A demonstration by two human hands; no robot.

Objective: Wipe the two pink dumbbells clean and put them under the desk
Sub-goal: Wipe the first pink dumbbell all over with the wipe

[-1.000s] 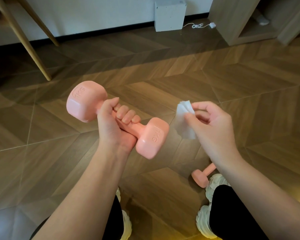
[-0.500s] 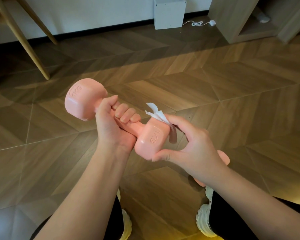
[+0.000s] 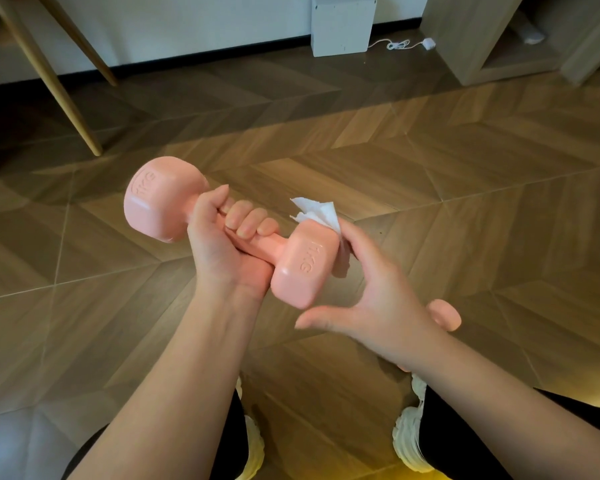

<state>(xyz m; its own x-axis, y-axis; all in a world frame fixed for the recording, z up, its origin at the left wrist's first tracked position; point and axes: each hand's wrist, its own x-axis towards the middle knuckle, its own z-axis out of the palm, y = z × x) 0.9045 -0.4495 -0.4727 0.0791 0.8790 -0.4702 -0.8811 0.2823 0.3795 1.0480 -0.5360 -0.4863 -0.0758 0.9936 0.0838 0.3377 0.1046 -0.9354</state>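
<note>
One pink hex-headed dumbbell (image 3: 302, 261) hung in my left hand (image 3: 222, 254), curled round its handle; my right hand (image 3: 374, 292), uncurled, merely pressed crumpled white tissue (image 3: 317, 213) against its end, so the tissue could slip.

Single head-worn view, looking forward and down, close over hands (image 3: 229, 251)
</note>
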